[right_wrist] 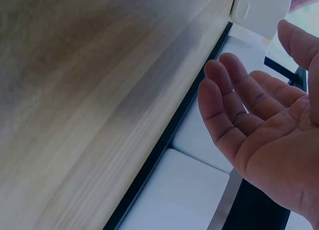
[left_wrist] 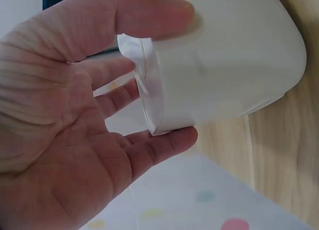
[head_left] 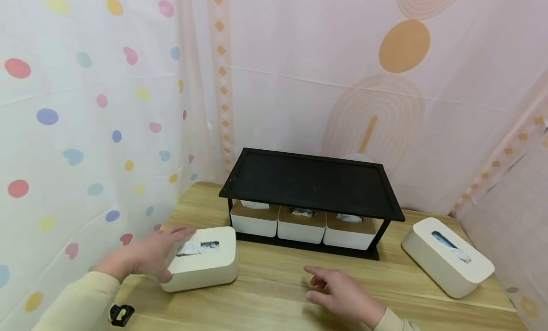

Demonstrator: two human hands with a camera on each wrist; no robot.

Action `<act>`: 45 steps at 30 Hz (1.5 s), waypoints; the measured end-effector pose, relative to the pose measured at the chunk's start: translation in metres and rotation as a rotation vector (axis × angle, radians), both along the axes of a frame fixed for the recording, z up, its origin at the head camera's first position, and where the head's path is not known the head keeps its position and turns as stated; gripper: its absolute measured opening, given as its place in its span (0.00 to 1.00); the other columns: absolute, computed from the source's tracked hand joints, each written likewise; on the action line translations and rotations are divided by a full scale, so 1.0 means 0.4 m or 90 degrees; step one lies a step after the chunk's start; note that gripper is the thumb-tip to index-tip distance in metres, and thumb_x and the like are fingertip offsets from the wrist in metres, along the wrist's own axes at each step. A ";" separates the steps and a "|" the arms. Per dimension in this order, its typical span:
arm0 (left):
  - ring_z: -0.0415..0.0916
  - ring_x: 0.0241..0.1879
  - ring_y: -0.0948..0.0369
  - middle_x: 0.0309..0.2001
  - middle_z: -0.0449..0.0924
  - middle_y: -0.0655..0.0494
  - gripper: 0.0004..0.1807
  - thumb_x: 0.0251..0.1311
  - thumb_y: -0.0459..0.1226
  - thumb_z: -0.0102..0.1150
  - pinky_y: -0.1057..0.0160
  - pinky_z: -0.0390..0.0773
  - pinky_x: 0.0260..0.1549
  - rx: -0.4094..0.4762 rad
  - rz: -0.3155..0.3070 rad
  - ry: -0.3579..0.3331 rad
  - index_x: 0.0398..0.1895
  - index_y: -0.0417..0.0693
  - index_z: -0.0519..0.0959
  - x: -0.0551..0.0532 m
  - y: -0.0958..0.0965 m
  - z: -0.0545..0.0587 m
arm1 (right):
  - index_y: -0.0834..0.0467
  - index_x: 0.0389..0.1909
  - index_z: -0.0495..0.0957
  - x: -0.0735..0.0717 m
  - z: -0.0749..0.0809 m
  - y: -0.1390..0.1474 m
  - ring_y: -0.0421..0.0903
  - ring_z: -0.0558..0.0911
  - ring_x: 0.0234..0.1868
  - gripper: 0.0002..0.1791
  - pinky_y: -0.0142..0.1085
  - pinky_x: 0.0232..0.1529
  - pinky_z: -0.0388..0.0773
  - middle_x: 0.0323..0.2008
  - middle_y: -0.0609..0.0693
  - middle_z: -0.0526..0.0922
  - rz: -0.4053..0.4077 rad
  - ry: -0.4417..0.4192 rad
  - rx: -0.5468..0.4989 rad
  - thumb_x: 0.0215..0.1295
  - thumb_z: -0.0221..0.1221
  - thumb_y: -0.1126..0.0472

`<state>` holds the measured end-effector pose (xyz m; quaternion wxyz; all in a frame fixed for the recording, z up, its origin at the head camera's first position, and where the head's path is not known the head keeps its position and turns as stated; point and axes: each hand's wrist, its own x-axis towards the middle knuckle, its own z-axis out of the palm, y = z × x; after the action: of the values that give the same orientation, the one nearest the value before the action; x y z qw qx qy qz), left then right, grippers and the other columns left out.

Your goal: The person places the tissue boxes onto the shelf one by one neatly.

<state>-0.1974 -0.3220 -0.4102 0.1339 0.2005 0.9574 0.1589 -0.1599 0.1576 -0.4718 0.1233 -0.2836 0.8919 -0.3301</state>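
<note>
At the left of the table sits a cream tissue box (head_left: 203, 276) with a white tissue in its oval top slot. My left hand (head_left: 156, 255) grips its left end. In the left wrist view the thumb (left_wrist: 159, 18) lies on one face of the box (left_wrist: 224, 65) and the fingers reach round the other side. My right hand (head_left: 342, 293) hovers over the table in front of a black rack, holding nothing, its fingers loosely bent. In the right wrist view this hand (right_wrist: 264, 120) shows its palm, with the rack's white boxes behind it.
The low black rack (head_left: 310, 183) holds three white tissue boxes with wood-look tops, one of them the middle box (head_left: 301, 231). Another cream tissue box (head_left: 447, 259) stands at the right. A small black object (head_left: 122, 315) lies near the front left. Curtains (head_left: 98, 107) hang around the wooden table (head_left: 265, 283).
</note>
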 end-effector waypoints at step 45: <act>0.73 0.71 0.32 0.80 0.59 0.28 0.61 0.57 0.47 0.82 0.39 0.78 0.67 0.371 0.077 -0.053 0.84 0.34 0.53 0.071 0.315 -0.117 | 0.68 0.79 0.64 0.013 -0.006 0.033 0.33 0.83 0.45 0.38 0.28 0.42 0.80 0.55 0.52 0.88 -0.063 -0.162 -0.141 0.80 0.60 0.48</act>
<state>-0.1691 -0.1959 -0.4570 0.1002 0.1666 0.8752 0.4430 -0.1546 0.1708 -0.4743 0.1864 -0.2070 0.8403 -0.4650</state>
